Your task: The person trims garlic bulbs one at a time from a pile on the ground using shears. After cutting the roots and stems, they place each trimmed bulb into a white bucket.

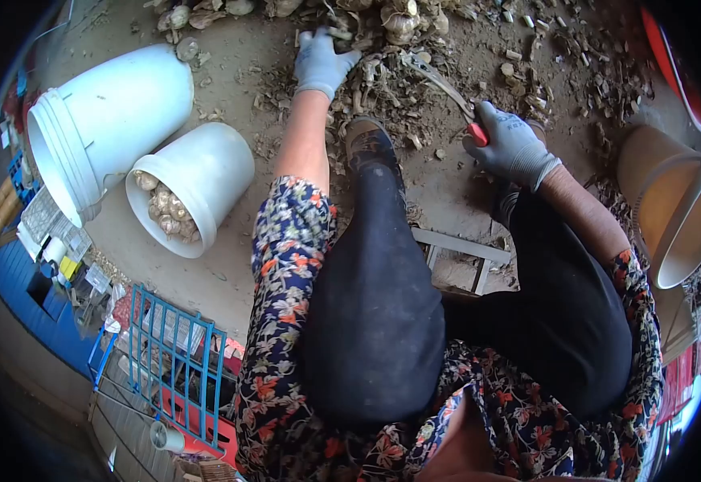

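My left hand, in a pale grey glove, reaches to the near edge of a heap of garlic bulbs with dry stems. Its thumb stands apart from its fingers, and the fingertips are partly hidden by the heap; no bulb shows in its grasp. My right hand, gloved in the same grey, is closed around the red handle of a pair of shears. The metal part points up and left, its tip over the cut stems and husks between my hands.
On the left lie a large white bucket and a smaller white bucket with garlic bulbs inside. A beige bucket lies at right, below a red basin. Stem pieces litter the ground. A blue metal rack stands lower left.
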Demonstrator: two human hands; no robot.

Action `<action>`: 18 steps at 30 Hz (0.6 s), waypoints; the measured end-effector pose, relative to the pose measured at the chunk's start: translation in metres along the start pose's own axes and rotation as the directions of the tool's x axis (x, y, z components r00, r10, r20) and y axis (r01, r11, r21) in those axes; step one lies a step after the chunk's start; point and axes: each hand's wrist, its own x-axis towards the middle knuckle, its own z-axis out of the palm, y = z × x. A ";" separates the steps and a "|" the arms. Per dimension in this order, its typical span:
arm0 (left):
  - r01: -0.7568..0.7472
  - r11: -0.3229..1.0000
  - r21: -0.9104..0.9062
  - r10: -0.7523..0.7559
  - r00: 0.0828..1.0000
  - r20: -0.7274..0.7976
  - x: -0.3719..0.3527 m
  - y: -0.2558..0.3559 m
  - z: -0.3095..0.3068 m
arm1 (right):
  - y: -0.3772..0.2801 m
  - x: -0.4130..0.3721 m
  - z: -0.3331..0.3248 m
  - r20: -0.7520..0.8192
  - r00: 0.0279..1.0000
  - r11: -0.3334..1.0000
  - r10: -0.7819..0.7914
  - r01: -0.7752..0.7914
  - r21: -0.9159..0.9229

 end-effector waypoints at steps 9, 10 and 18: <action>0.218 0.944 0.248 -0.232 0.972 0.028 -0.039 -0.023 -0.028 | 0.002 0.006 0.001 0.056 0.998 0.995 -0.015 0.021 -0.097; 0.226 0.936 0.271 -0.237 0.971 0.009 -0.038 -0.022 -0.026 | -0.003 0.006 0.000 0.051 0.997 0.992 -0.052 0.057 -0.112; -0.009 0.822 -0.569 -0.089 0.986 -0.143 -0.051 -0.013 -0.030 | -0.016 0.014 0.012 -0.014 0.991 0.983 -0.134 0.131 -0.131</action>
